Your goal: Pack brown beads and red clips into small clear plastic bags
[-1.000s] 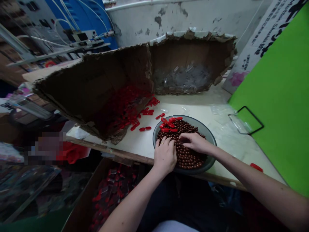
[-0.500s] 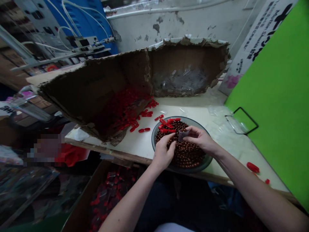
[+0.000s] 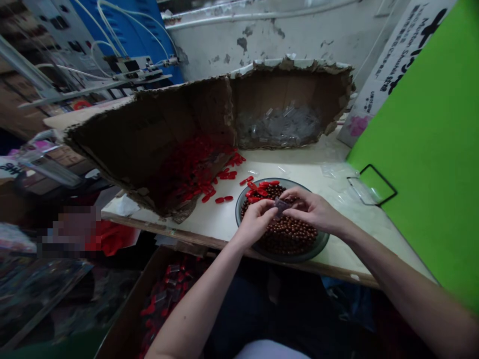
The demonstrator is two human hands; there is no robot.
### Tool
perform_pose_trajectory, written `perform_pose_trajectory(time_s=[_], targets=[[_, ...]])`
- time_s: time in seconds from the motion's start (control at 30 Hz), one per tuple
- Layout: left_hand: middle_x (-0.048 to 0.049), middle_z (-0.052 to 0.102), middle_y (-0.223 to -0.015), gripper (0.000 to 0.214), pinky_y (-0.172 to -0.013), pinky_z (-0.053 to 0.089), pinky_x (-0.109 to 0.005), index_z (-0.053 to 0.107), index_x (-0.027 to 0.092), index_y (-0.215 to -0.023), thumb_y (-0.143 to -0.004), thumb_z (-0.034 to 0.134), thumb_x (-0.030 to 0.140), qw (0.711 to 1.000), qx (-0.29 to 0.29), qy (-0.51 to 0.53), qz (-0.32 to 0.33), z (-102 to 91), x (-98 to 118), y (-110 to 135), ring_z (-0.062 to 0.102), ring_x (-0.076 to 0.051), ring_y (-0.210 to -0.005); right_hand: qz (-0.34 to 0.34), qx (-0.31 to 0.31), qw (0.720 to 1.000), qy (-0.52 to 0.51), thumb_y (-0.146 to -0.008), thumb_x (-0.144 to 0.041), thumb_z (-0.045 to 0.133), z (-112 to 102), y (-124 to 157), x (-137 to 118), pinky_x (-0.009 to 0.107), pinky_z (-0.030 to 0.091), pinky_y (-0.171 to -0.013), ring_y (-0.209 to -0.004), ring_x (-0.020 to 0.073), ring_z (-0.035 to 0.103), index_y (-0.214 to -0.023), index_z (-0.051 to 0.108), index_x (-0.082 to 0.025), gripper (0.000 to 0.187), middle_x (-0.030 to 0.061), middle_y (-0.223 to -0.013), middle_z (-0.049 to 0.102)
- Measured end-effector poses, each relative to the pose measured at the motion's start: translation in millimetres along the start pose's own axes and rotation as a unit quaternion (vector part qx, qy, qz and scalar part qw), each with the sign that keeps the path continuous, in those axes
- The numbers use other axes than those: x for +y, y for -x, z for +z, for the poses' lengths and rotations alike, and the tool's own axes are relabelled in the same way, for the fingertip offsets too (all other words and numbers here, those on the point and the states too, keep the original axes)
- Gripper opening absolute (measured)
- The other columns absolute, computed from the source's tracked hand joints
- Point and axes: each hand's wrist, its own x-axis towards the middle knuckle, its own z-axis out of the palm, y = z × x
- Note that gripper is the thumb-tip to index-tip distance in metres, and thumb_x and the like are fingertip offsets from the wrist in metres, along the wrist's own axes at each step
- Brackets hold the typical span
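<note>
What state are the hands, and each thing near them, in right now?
Brown beads: loose, heaped
Bowl: upright, holding beads
Clear container: held above bowl, contents unclear
Left hand: closed on container
Right hand: closed on container
Red pieces: loose, some atop beads
Cardboard bins: torn-edged, open-fronted

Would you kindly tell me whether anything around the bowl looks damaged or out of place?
Yes: the boxes behind the bowl have ragged, torn rims, and some red pieces lie outside the left one, loose on the table. The wall also has dark patches where paint seems flaked off.
</note>
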Motion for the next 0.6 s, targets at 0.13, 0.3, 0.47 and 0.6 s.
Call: perform_pose_trajectory(time_s=[0.13,0.3,0.47,0.6], targets=[[-0.0051,0.067,-0.088,0.027,-0.066,0.053,-0.023,0.066,0.013,-0.096,-0.077,0.066,0.032,0.998,-0.044,-0.018,-0.03,-8.5,5,1,0.064,-0.013,-0.076,0.003,-0.061,0.995,0.075,-0.08,-0.031,0.066,-12,-4,-9,0.025,0.045,-0.06,-0.062,0.012,0.057,-0.089,0.06,-0.021,0.015,-0.0018,-0.076,0.064],[-0.0069,0.069,-0.093,0.027,-0.066,0.053,-0.023,0.065,0.012,-0.097,-0.074,0.069,0.026,0.995,-0.023,0.071,-0.07,-16.5,4,3,0.068,-0.013,-0.073,0.037,-0.068,0.992,0.101,-0.08,-0.038,0.063,-22,-5,8,0.027,0.045,-0.061,-0.064,0.0146,0.059,-0.085,0.06,-0.021,0.018,-0.0015,-0.071,0.065],[-0.0098,0.07,-0.099,0.036,-0.071,0.054,-0.025,0.063,0.011,-0.099,-0.065,0.072,0.012,0.986,-0.001,0.143,-0.088,-18.4,7,9,0.071,-0.017,-0.078,0.021,-0.093,0.953,0.289,-0.079,-0.03,0.061,-23,-10,44,0.035,0.047,-0.077,-0.083,0.0229,0.064,-0.089,0.068,-0.022,0.015,0.0052,-0.09,0.071],[-0.0107,0.071,-0.101,0.039,-0.071,0.054,-0.027,0.062,0.011,-0.1,-0.063,0.075,0.013,0.98,0.01,0.182,-0.081,-21.8,6,11,0.072,-0.019,-0.078,0.022,0.017,0.955,0.297,-0.082,-0.025,0.055,-13,-29,58,0.037,0.047,-0.084,-0.09,0.0243,0.066,-0.092,0.069,-0.021,0.018,0.0071,-0.097,0.073]])
